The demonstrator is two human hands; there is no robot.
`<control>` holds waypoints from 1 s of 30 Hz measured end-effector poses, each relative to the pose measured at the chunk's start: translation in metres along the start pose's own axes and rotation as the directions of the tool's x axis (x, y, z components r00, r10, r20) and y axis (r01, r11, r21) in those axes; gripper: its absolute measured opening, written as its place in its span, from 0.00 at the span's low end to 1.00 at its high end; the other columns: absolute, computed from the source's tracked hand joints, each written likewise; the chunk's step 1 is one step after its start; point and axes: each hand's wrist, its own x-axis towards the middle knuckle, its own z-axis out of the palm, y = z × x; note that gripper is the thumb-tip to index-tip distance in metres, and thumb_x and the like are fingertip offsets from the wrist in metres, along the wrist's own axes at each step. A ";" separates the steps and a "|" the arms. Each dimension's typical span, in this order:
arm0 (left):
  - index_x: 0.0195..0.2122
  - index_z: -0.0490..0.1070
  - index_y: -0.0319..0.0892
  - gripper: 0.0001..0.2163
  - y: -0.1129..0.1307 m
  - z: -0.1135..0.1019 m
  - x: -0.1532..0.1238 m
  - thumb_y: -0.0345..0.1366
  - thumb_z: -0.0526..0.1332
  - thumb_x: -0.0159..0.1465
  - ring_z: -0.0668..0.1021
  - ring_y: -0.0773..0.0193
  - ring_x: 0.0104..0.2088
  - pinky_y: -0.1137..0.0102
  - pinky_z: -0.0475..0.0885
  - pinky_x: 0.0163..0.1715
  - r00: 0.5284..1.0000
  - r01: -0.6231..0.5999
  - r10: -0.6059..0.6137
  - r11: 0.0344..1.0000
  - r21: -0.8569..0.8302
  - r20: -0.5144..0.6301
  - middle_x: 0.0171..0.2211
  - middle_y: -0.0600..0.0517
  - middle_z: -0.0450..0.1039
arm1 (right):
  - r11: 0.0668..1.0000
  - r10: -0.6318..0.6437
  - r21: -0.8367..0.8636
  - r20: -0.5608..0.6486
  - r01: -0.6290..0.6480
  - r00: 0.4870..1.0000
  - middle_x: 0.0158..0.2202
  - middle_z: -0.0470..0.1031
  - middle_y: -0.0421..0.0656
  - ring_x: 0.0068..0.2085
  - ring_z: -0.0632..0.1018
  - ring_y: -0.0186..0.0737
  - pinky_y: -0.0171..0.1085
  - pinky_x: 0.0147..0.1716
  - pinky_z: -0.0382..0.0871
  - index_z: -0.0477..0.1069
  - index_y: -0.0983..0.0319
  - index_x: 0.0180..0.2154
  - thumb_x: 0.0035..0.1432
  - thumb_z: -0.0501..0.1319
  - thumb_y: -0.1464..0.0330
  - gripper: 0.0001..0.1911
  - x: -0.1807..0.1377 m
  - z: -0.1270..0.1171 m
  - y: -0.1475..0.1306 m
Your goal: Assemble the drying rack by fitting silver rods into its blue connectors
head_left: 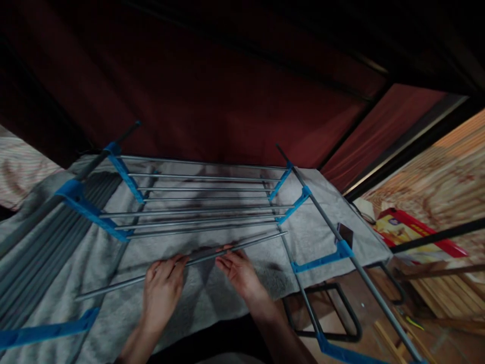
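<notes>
Both of my hands grip one loose grey metal tube (125,284) that slants up to the right over a pale blanket. My left hand (163,288) is closed round it left of its middle. Right of the middle, my right hand (239,273) pinches it between thumb and fingers. Beyond the tube stands a rack frame with long grey side poles (328,217), blue plastic brackets (93,210) and several grey crossbars (204,211) spanning between them. Nearer brackets, such as the blue bracket (322,262) at right, hold no crossbar that I can see.
Several loose grey tubes (49,253) lie side by side on the blanket (242,298) at left. A dark phone-like object (344,235) rests at right. A red and yellow box (413,235) stands beyond it. Dark red fabric (227,101) closes off the back.
</notes>
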 end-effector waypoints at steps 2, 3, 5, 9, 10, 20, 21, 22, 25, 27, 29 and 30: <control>0.61 0.71 0.49 0.20 0.005 -0.006 0.002 0.30 0.54 0.71 0.80 0.49 0.52 0.51 0.71 0.56 0.999 0.004 -0.003 1.000 0.025 -0.035 0.53 0.43 0.79 | 1.000 -0.019 0.001 0.002 0.019 1.000 0.43 0.86 0.42 0.44 0.84 0.41 0.45 0.54 0.78 0.81 0.55 0.39 0.59 0.72 0.65 0.06 0.000 0.004 -0.002; 0.63 0.70 0.51 0.21 0.008 -0.009 0.001 0.30 0.55 0.70 0.79 0.47 0.55 0.49 0.70 0.58 0.998 0.004 -0.001 0.999 0.039 -0.058 0.54 0.43 0.77 | 0.999 -0.036 0.003 -0.003 0.036 0.999 0.43 0.86 0.42 0.44 0.84 0.41 0.46 0.55 0.78 0.81 0.55 0.39 0.59 0.71 0.65 0.05 0.000 0.005 -0.004; 0.65 0.68 0.57 0.24 0.014 -0.012 -0.002 0.31 0.57 0.70 0.77 0.45 0.58 0.46 0.70 0.58 0.992 -0.019 0.027 0.998 0.064 -0.121 0.55 0.46 0.77 | 0.997 -0.075 0.010 -0.016 0.075 0.997 0.43 0.86 0.41 0.45 0.84 0.41 0.46 0.55 0.78 0.81 0.55 0.38 0.59 0.72 0.65 0.04 0.000 0.006 -0.011; 0.59 0.73 0.54 0.20 0.026 -0.011 -0.010 0.30 0.65 0.67 0.79 0.48 0.52 0.52 0.71 0.56 0.957 -0.161 0.169 0.985 0.054 -0.237 0.48 0.49 0.79 | 0.992 -0.119 0.044 -0.041 0.121 0.992 0.42 0.86 0.41 0.45 0.85 0.40 0.42 0.54 0.79 0.82 0.56 0.37 0.57 0.75 0.65 0.06 -0.006 0.012 -0.027; 0.57 0.74 0.50 0.19 0.031 -0.010 -0.010 0.30 0.66 0.66 0.79 0.49 0.51 0.53 0.71 0.57 0.954 -0.177 0.176 0.984 0.019 -0.243 0.47 0.47 0.79 | 0.991 -0.121 0.055 -0.045 0.124 0.992 0.42 0.86 0.41 0.45 0.85 0.39 0.41 0.54 0.79 0.82 0.56 0.37 0.57 0.75 0.65 0.06 -0.009 0.015 -0.031; 0.64 0.68 0.49 0.17 0.081 -0.028 0.027 0.42 0.53 0.77 0.77 0.58 0.61 0.62 0.74 0.60 0.936 0.305 -0.351 0.764 -0.569 0.031 0.60 0.48 0.76 | 0.987 -0.008 0.158 0.068 -0.003 0.998 0.42 0.87 0.44 0.42 0.85 0.37 0.34 0.44 0.82 0.83 0.60 0.40 0.56 0.77 0.65 0.11 -0.048 0.059 -0.035; 0.63 0.70 0.49 0.17 0.086 -0.034 0.032 0.42 0.53 0.77 0.78 0.59 0.60 0.63 0.74 0.60 0.926 0.322 -0.376 0.711 -0.626 0.049 0.59 0.49 0.77 | 0.987 0.000 0.159 0.070 -0.011 0.998 0.41 0.87 0.44 0.42 0.85 0.37 0.34 0.44 0.82 0.82 0.60 0.40 0.55 0.77 0.64 0.12 -0.051 0.062 -0.034; 0.61 0.72 0.50 0.16 0.091 -0.040 0.037 0.42 0.53 0.77 0.79 0.61 0.59 0.65 0.74 0.60 0.916 0.328 -0.397 0.660 -0.676 0.057 0.58 0.50 0.78 | 0.987 0.006 0.161 0.071 -0.017 0.997 0.41 0.87 0.43 0.41 0.85 0.37 0.34 0.43 0.82 0.82 0.61 0.40 0.55 0.77 0.63 0.13 -0.053 0.064 -0.034; 0.53 0.76 0.48 0.13 0.104 -0.060 0.054 0.43 0.54 0.77 0.81 0.62 0.56 0.68 0.77 0.57 0.884 0.338 -0.461 0.524 -0.782 0.074 0.54 0.51 0.81 | 0.988 0.059 0.131 0.134 -0.076 0.989 0.39 0.86 0.44 0.39 0.85 0.38 0.35 0.41 0.81 0.82 0.62 0.41 0.55 0.77 0.60 0.16 -0.057 0.070 -0.036; 0.50 0.77 0.47 0.13 0.109 -0.074 0.065 0.44 0.55 0.76 0.83 0.62 0.53 0.68 0.79 0.53 0.868 0.335 -0.490 0.455 -0.825 0.083 0.50 0.51 0.83 | 0.988 0.131 0.052 0.244 -0.147 0.961 0.38 0.86 0.45 0.36 0.84 0.38 0.36 0.39 0.80 0.81 0.63 0.42 0.56 0.74 0.54 0.20 -0.059 0.073 -0.040; 0.47 0.77 0.46 0.12 0.110 -0.087 0.077 0.44 0.55 0.76 0.84 0.61 0.49 0.68 0.79 0.49 0.866 0.305 -0.497 0.432 -0.849 0.058 0.46 0.51 0.83 | 0.979 0.205 -0.062 0.358 -0.196 0.911 0.37 0.85 0.47 0.34 0.83 0.38 0.37 0.38 0.79 0.81 0.63 0.43 0.57 0.72 0.52 0.22 -0.063 0.073 -0.043; 0.46 0.76 0.46 0.12 0.108 -0.092 0.083 0.44 0.56 0.76 0.84 0.61 0.47 0.68 0.79 0.48 0.866 0.275 -0.499 0.435 -0.857 0.024 0.44 0.51 0.82 | 0.972 0.233 -0.111 0.397 -0.205 0.888 0.36 0.85 0.47 0.34 0.83 0.39 0.37 0.38 0.79 0.81 0.63 0.42 0.57 0.72 0.52 0.22 -0.064 0.073 -0.044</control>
